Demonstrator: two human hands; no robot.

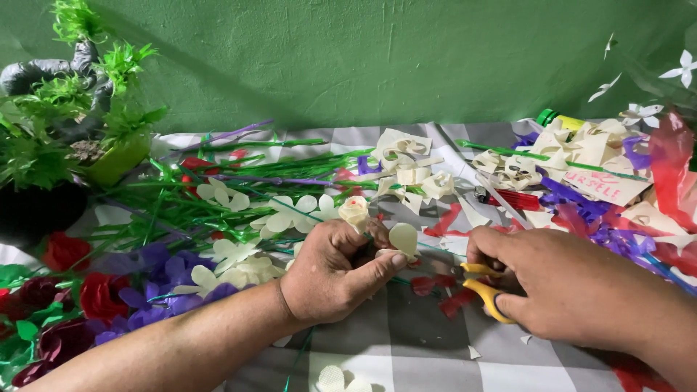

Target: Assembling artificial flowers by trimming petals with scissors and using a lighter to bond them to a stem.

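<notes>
Cream petal pinched by L hand, yellow scissors gripped by R hand, hands near, not touching, checked cloth strewn w/ paper flowers.

There is a single view, from the camera on my head. It looks down and forward, close over the checked surface, with my left hand and right hand low in the frame and the green wall filling the top.
</notes>
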